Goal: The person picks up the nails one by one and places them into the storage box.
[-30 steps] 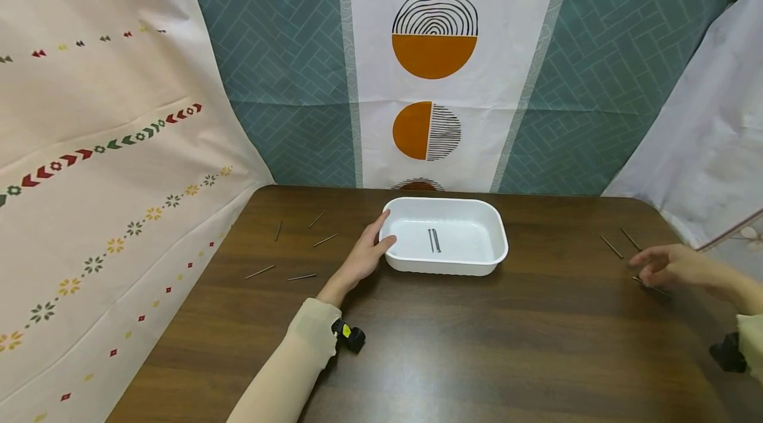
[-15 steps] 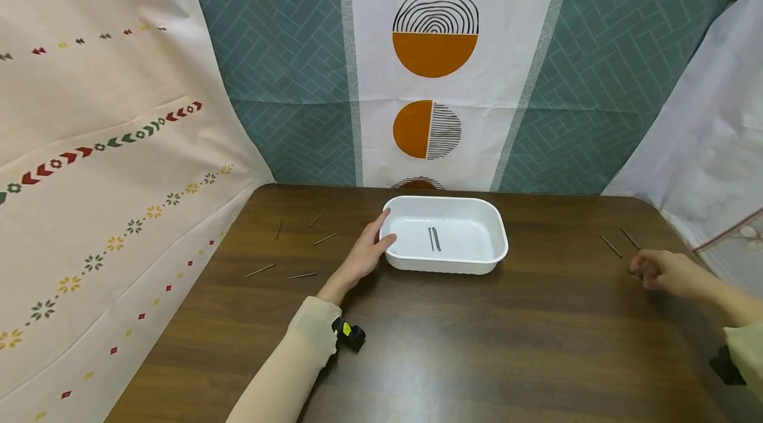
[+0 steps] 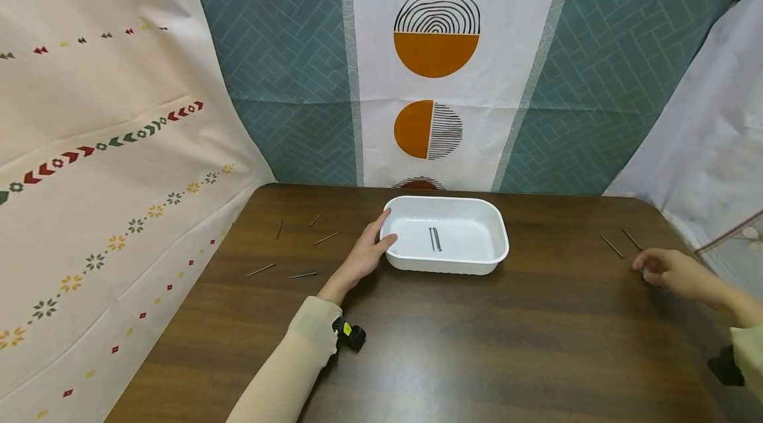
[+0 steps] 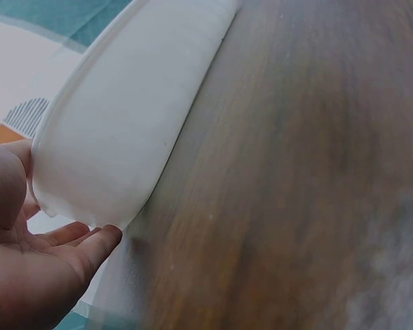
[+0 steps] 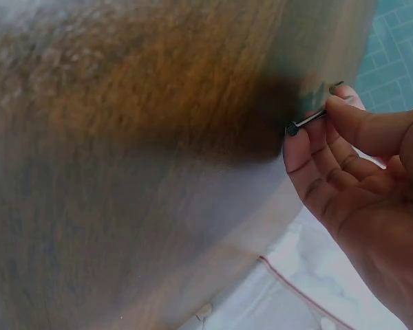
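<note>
A white rectangular plastic tray [image 3: 472, 237] stands on the brown table, with several nails [image 3: 438, 239] lying side by side in its middle. My left hand [image 3: 360, 256] holds the tray's left end, its thumb over the rim; in the left wrist view the fingers lie against the outside of the white wall [image 4: 117, 117]. Far to the right, my right hand [image 3: 679, 275] pinches a nail [image 5: 311, 120] between thumb and fingers, low over the table. The nail's head and tip show in the right wrist view. Just beyond this hand lie two more nails [image 3: 612, 247].
Several loose nails [image 3: 325, 238] lie scattered on the table [image 3: 477, 337] left of the tray. A patterned cloth [image 3: 286, 79] hangs along the table's back edge, with pale cloths at both sides.
My right hand's fingers have closed on the nail beneath them, which lay on the table one second ago. The left hand and the tray have stayed in place.
</note>
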`<control>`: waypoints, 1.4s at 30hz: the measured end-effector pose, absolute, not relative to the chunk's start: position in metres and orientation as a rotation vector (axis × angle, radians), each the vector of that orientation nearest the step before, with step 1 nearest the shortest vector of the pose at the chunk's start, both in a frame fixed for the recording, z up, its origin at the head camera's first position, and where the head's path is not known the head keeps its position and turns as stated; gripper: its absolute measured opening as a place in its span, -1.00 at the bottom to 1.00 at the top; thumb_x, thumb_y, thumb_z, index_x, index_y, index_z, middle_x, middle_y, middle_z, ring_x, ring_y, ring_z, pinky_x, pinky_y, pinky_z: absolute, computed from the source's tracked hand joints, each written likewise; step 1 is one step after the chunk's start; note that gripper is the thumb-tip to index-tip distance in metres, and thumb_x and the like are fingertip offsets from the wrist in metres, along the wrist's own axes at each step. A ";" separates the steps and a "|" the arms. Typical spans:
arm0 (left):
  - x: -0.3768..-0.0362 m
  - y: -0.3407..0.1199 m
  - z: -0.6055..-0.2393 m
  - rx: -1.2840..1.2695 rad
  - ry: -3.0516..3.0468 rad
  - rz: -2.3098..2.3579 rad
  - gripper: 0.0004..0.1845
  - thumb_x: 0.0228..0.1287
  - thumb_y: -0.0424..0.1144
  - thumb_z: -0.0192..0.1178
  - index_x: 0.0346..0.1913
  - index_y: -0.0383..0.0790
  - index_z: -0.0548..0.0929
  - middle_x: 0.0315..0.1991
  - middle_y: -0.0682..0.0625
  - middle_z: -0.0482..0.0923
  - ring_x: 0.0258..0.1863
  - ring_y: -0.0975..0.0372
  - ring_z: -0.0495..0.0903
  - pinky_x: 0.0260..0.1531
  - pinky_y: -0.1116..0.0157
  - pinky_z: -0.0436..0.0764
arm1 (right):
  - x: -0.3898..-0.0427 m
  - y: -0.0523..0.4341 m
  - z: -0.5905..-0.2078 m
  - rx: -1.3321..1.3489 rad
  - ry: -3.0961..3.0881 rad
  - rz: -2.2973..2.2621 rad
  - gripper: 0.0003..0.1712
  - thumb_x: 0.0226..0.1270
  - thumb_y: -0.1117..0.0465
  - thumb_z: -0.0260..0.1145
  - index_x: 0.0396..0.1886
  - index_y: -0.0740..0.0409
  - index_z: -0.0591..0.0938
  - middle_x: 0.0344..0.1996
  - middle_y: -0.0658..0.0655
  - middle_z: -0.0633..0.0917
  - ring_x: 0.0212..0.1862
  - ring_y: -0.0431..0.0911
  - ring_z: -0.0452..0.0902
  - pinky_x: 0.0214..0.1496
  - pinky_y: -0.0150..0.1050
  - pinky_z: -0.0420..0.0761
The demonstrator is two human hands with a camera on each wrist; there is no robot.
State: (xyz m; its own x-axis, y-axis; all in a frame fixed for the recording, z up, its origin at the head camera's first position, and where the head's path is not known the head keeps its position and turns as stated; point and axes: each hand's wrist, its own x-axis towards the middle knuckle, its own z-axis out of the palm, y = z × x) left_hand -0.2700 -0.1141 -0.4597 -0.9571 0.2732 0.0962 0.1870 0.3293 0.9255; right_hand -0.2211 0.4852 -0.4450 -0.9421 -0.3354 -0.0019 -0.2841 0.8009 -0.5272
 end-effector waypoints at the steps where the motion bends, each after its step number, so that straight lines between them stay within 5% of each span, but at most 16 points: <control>1: -0.270 -0.114 -0.460 0.434 2.499 1.721 -0.30 0.61 -0.20 0.09 0.68 -0.11 0.13 0.62 -0.29 0.06 0.60 -0.12 0.05 0.53 -0.16 0.04 | -0.221 0.485 -0.444 -0.465 2.873 -0.844 -0.90 0.39 0.59 0.19 -0.17 0.43 0.57 -0.42 -0.17 0.59 -0.43 -0.36 0.35 -0.48 -0.31 0.47; 13: -0.270 -0.114 -0.460 0.437 2.501 1.727 -0.30 0.61 -0.20 0.10 0.68 -0.10 0.13 0.61 -0.29 0.07 0.60 -0.12 0.06 0.53 -0.14 0.07 | -0.228 0.471 -0.427 -0.494 2.662 -1.091 -0.86 0.47 0.53 0.20 -0.07 0.58 0.53 -0.30 -0.11 0.68 -0.23 -0.38 0.55 -0.29 -0.35 0.63; 29: -0.270 -0.115 -0.460 0.430 2.498 1.721 -0.30 0.60 -0.19 0.11 0.68 -0.08 0.13 0.59 -0.28 0.10 0.59 -0.09 0.09 0.53 -0.12 0.09 | -0.244 0.417 -0.395 -0.498 2.501 -1.292 -0.77 0.50 0.44 0.25 0.03 0.53 0.52 -0.32 0.18 0.66 -0.37 -0.04 0.59 -0.36 -0.16 0.64; 42: -0.269 -0.115 -0.459 0.433 2.488 1.722 -0.30 0.62 -0.17 0.10 0.68 -0.08 0.12 0.61 -0.28 0.07 0.60 -0.10 0.06 0.53 -0.13 0.08 | -0.259 0.362 -0.371 -0.440 2.513 -1.298 -0.68 0.49 0.34 0.31 0.10 0.49 0.55 -0.30 0.15 0.67 -0.36 0.01 0.63 -0.29 -0.13 0.68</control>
State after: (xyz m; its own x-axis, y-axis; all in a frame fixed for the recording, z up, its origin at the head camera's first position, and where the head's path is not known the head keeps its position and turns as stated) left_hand -0.2692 -0.1153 -0.4587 -0.9564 0.2781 0.0898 0.1820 0.3263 0.9276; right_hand -0.2585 0.3620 -0.3708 -0.9150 -0.3894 -0.1052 -0.1396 0.5504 -0.8231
